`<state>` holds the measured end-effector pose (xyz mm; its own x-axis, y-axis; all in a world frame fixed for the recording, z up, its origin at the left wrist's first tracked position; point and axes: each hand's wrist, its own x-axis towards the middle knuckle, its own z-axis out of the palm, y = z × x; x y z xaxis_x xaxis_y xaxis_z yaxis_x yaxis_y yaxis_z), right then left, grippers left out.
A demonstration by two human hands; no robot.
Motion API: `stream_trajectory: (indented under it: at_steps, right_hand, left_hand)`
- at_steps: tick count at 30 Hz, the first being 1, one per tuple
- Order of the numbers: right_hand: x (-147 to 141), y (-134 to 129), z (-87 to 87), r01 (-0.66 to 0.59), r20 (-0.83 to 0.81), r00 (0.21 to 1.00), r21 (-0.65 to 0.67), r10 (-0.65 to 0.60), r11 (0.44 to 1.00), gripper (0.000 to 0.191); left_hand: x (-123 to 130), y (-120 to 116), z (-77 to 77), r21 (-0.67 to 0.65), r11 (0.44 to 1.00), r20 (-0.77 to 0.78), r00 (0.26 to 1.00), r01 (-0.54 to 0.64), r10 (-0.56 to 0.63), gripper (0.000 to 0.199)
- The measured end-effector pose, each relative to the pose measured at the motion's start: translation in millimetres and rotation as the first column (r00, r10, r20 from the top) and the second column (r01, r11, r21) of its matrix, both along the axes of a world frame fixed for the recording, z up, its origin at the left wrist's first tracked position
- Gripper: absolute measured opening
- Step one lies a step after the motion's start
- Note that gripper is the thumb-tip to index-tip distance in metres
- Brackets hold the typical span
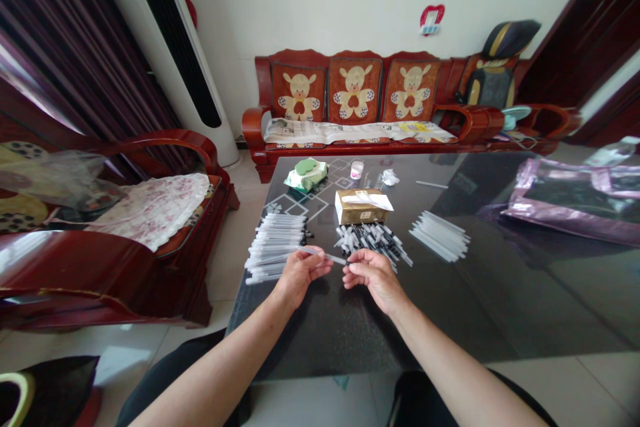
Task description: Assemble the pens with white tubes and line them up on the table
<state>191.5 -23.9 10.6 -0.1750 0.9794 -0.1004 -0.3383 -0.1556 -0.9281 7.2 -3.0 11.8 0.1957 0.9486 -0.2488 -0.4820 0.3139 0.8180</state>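
Above the near part of the dark table (350, 340), my left hand (301, 273) pinches a slim translucent pen (334, 257) by its barrel. The fingers of my right hand (374, 275) are closed on the pen's dark right end, so that end is partly hidden. Beyond my left hand lies a row of pens (273, 243) with translucent barrels and black ends pointing right. A loose heap of short translucent pieces with black ends (375, 238) is just past my right hand. Farther right, several plain translucent tubes (440, 235) lie together in a slanting stack.
Behind the heap stands a tissue box (345, 208). Farther back are a green wipes pack (307, 177), a small white jar (357, 169), crumpled tissue (390, 177) and a lone tube (432, 184). A purple-edged clear bag (570, 203) covers the right side.
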Motion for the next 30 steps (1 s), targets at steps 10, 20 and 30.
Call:
stream_trajectory:
  at_steps: [10, 20, 30]
  right_hand:
    - [-2.2, 0.8, 0.2, 0.048, 0.094, 0.994, -0.001, -0.047, 0.999, 0.025]
    - [-3.4, 0.3, -1.4, 0.051, 0.122, 0.991, 0.001, -0.050, 0.999, 0.028]
    - [-4.0, -0.6, -4.0, 0.021, 0.234, 0.972, 0.013, -0.023, 1.000, 0.037]
  left_hand:
    - [1.1, -0.7, -1.9, 0.046, 0.999, 0.002, 1.000, -0.014, 0.014, 0.020]
    - [2.2, -1.2, -3.1, 0.081, 0.996, 0.016, 0.999, -0.037, 0.036, 0.023]
    - [4.1, -3.4, -1.3, 0.065, 0.997, 0.004, 0.999, -0.035, 0.035, 0.025]
